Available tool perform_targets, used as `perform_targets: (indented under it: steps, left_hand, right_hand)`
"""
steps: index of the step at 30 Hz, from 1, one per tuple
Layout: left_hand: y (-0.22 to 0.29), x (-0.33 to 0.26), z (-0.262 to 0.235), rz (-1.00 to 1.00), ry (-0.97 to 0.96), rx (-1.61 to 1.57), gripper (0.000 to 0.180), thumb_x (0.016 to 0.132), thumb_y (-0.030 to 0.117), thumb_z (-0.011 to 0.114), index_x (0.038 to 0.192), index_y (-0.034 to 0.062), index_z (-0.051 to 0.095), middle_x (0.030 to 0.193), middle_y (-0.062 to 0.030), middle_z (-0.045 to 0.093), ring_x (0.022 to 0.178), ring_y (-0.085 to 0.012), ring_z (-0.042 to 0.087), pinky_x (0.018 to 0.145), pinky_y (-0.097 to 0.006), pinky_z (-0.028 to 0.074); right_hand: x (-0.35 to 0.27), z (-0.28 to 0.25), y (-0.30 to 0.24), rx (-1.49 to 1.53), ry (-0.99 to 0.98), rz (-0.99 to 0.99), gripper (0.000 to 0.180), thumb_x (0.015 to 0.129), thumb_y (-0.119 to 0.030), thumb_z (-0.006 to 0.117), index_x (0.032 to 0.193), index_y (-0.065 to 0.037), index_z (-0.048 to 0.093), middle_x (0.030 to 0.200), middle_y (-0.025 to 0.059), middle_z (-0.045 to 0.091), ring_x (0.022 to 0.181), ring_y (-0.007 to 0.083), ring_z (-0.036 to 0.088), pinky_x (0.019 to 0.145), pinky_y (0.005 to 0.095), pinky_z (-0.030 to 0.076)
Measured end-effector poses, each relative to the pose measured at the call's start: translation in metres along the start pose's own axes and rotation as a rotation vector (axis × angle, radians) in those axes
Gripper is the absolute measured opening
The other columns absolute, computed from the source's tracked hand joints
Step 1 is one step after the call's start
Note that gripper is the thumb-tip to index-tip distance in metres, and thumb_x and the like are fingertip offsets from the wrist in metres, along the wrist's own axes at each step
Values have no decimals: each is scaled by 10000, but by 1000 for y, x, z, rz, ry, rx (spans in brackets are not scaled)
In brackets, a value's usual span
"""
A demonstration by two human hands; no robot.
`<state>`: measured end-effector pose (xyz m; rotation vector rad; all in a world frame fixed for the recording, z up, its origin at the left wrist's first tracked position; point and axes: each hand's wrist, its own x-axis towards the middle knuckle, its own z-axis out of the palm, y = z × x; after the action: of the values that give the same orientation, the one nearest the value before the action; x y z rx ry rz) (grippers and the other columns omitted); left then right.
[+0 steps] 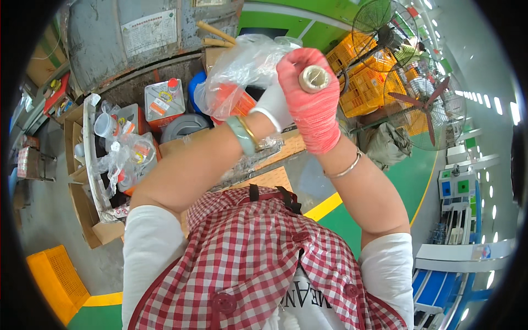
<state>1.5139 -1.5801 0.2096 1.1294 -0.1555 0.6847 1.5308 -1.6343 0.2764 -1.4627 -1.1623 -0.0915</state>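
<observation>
One view only — a wide fisheye worn on the head, looking steeply down the person's own chest and checked apron (247,264). It sits close: both raised forearms fill the middle, and the gloved right hand (311,102) comes near the lens. Beyond the grip lie floor and cardboard boxes (82,165) — edges bend at the dark rim.

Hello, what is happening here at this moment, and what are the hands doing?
A person in a red checked apron stands over a workplace floor with both gloved hands raised. The right hand, in a pink glove, grips a small pale roll with its open end toward the camera. The left hand, in a white glove, holds a clear plastic bag with something orange inside. Below, on the left, an open cardboard box holds more bagged items, and a metal can stands nearby.
</observation>
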Motion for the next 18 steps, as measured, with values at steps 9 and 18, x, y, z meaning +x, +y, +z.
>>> perform_targets:
  steps: [9, 18]
  left_hand:
    - [76, 9, 2, 14, -275, 1044, 199, 701, 200, 596, 852, 71, 580, 826, -130, 617, 786, -265, 598, 670, -378, 463]
    - [126, 43, 54, 314, -183, 1131, 384, 750, 136, 647, 1098, 0, 560, 915, -91, 613, 688, -114, 604, 635, -248, 487]
  right_hand:
    - [53, -58, -77, 258, -727, 174, 144, 789, -129, 600, 915, -67, 631, 815, -12, 617, 614, 50, 550, 532, 187, 428]
    - [89, -114, -127, 466, -236, -59, 215, 793, -184, 613, 919, -12, 582, 694, 53, 614, 561, 108, 599, 491, 243, 493]
